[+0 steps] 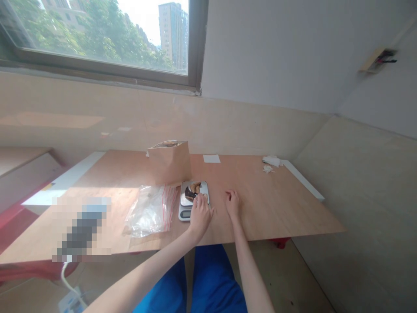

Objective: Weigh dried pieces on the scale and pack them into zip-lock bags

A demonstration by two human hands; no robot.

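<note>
1. The left hand [199, 216] is reaching onto the near right corner of the scale [186, 213], its fingertips lying over the edge of the weighing plate beside the brown and dark pieces [193, 189] heaped there; whether it is pinching one of them or only touching the plate, I cannot tell, because the back of the hand is covering the fingertips
2. The right hand [233, 203] is lying on the table [276, 204] just right of the scale, apart from it, fingers loosely curled and grasping nothing that shows; it is probably resting there to be out of the plate's way
3. The pieces are sitting on the far half of the plate, which is leaving the scale's display at the near edge uncovered and readable
4. A brown paper bag [170, 165] is standing upright just behind the scale and a little to its left, mouth open upward, seemingly so that its contents are not spilling
5. Clear zip bags [149, 211] are lying flat just left of the scale, nearly touching it, crowding that side
6. A white slip [211, 158] is lying behind the scale, and crumpled white tissue [271, 161] is sitting well to the right of the scale at the far edge; neither is blocking either hand
</note>
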